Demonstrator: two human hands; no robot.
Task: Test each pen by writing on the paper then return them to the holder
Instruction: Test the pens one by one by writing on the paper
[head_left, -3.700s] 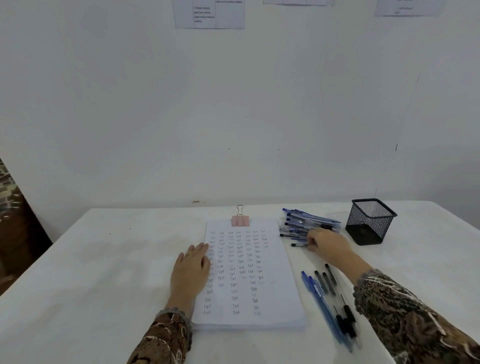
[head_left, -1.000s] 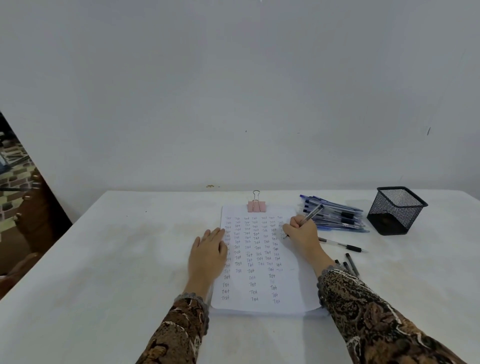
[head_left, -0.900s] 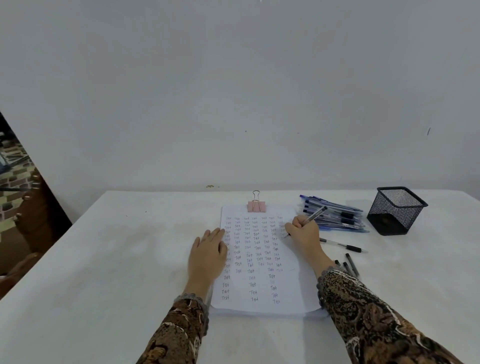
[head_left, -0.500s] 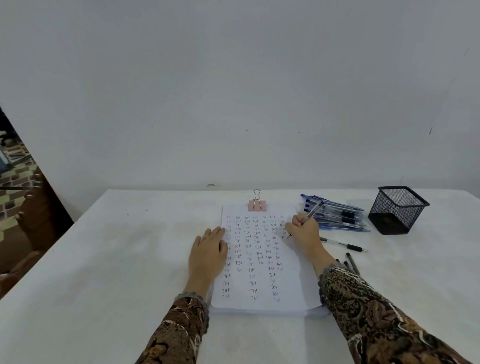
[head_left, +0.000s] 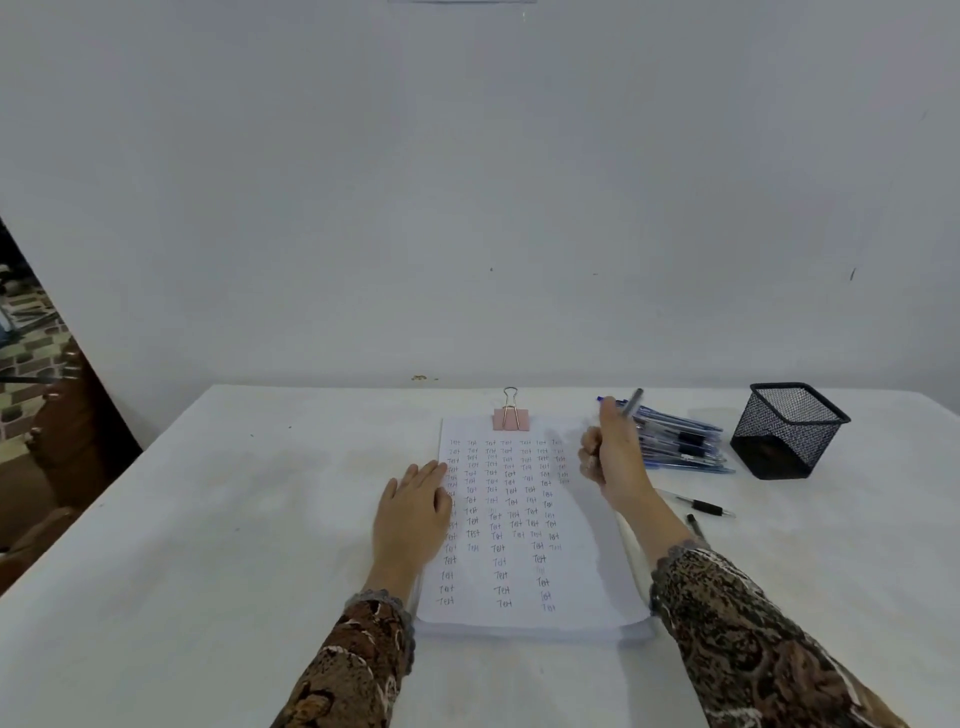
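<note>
1. The left hand (head_left: 413, 512) is laid flat on the left edge of the paper (head_left: 519, 618), which is filled with rows of writing
2. A pen (head_left: 632, 402) is gripped in the right hand (head_left: 615, 457) by the sheet's upper right edge
3. A pile of pens (head_left: 680, 441) is seen between that hand and the black mesh holder (head_left: 789, 431)
4. The paper is clipped at the top by a pink binder clip (head_left: 510, 415)

Paper stack (head_left: 519, 618) lies mid-table (head_left: 208, 519), w/ a binder clip (head_left: 511, 418) on its far edge. L hand (head_left: 413, 512) rests flat on the paper's L edge. R hand (head_left: 615, 457) is at the far R edge, gripping a pen (head_left: 632, 401) that points up toward the wall behind. Pen pile (head_left: 680, 441) lies just R of the paper, behind the R hand; the holder (head_left: 789, 431) stands R of the pile. Two loose pens (head_left: 701, 505) lie nearer, beside the R forearm.
</note>
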